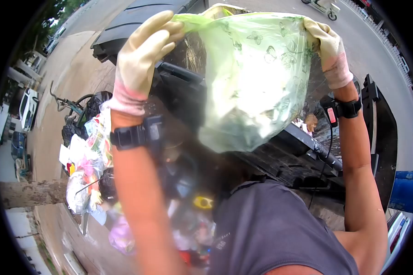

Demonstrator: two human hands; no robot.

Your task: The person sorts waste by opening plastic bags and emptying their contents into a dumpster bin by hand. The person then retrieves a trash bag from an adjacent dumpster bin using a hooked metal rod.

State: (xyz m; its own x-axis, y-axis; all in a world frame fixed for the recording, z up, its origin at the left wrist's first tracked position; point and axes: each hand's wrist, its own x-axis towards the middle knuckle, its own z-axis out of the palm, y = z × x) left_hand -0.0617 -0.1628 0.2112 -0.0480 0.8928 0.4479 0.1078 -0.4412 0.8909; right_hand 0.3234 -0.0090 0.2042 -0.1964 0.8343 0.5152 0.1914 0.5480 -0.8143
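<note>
A translucent green bag (pixel 257 78) with butterfly prints hangs between my two gloved hands, bulging with pale contents that I cannot make out. My left hand (pixel 147 55), in a cream and pink glove, is closed on the bag's twisted upper left corner. At the bag's upper right corner, my right hand (pixel 326 48), in a matching glove, grips the edge with its fingers partly behind the plastic. The bag's lower end hangs in front of the black edge of a bin (pixel 307 142). Black bands sit on both wrists.
A dark bin lid (pixel 137 27) lies at the upper left. Loose rubbish and bags (pixel 85 160) are piled at the left, near part of a bicycle (pixel 71 103). A scooter (pixel 323 7) is on the road, and a white car (pixel 28 107) stands at the far left.
</note>
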